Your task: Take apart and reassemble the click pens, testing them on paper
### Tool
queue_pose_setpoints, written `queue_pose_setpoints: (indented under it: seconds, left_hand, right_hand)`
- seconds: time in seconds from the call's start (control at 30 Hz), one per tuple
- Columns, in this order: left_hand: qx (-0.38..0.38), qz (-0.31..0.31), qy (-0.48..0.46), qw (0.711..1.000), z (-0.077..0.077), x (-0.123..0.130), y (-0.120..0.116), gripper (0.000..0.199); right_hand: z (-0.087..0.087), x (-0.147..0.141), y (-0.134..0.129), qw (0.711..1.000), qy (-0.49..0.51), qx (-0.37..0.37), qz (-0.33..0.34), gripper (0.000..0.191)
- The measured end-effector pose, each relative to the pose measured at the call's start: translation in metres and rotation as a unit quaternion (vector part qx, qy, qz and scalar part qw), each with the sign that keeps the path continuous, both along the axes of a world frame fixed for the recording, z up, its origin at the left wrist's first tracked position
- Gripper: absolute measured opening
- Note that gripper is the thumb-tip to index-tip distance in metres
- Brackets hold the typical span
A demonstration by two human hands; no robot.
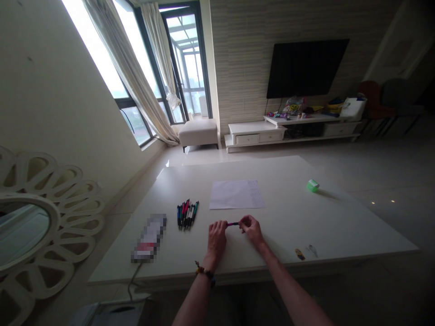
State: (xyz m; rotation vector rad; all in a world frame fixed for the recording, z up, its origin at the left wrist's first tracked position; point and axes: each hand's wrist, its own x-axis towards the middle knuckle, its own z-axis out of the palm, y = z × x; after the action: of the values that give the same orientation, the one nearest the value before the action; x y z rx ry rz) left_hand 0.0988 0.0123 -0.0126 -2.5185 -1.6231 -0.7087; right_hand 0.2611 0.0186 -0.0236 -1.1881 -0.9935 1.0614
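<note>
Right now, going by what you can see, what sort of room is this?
Most likely the living room of a home: there's a wall-mounted flat-screen TV above a low white TV cabinet, and a cushioned bench beside a glazed door with curtains.

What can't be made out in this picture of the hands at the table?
From the head view:
The magenta pen: the left hand and right hand cover both ends.
The blurred packet: pixelation hides any printing.
The bunch of pens: they overlap, hiding one another.
The small dark-and-yellow item and small pale item: too small to identify.
The sheet of paper: any writing is too faint to read.
</note>
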Motion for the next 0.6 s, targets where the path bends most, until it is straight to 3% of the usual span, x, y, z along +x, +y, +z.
queue_pose_setpoints:
  seconds: [0.23,0.6]
  left_hand:
    - [-0.006,-0.004,-0.007,1.000,0.0004,0.0006,-0.0006,0.019]
    - [-0.001,-0.003,0.010,1.000,0.0009,0.0011,-0.0014,0.018]
  right_hand:
    - [-0.0016,0.0002,-0.0023,0.999,0.038,0.018,-0.031,0.040]
    - [-0.0048,0.0023,-0.0021,0.996,0.075,-0.014,-0.053,0.042]
